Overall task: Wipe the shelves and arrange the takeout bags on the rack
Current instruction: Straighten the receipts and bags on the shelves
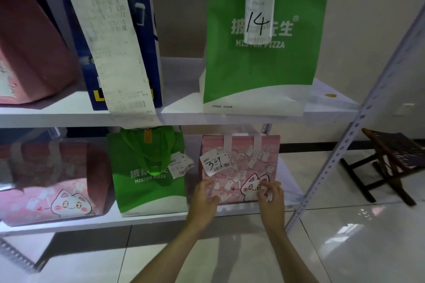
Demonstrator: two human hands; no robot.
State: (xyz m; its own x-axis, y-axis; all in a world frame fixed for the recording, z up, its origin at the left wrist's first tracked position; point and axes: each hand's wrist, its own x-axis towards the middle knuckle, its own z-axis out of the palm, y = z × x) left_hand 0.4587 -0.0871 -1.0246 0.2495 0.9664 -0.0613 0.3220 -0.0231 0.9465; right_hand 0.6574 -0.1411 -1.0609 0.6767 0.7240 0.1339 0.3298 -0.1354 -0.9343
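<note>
I saw both hands at six o'clock: left hand (203, 197) and right hand (270, 195), each grip spread against the pink cat-print fabric takeout bag (243, 163) on the white lower shelf (142, 218).

The dark red fabric bag (30, 48) on the upper shelf is cut off by the left and top edges. The long white paper receipt (110, 53) hides much of the navy blue paper bag (147, 37); its print is too blurred to read. The folding wooden stool (391, 163) runs past the right edge.
</note>
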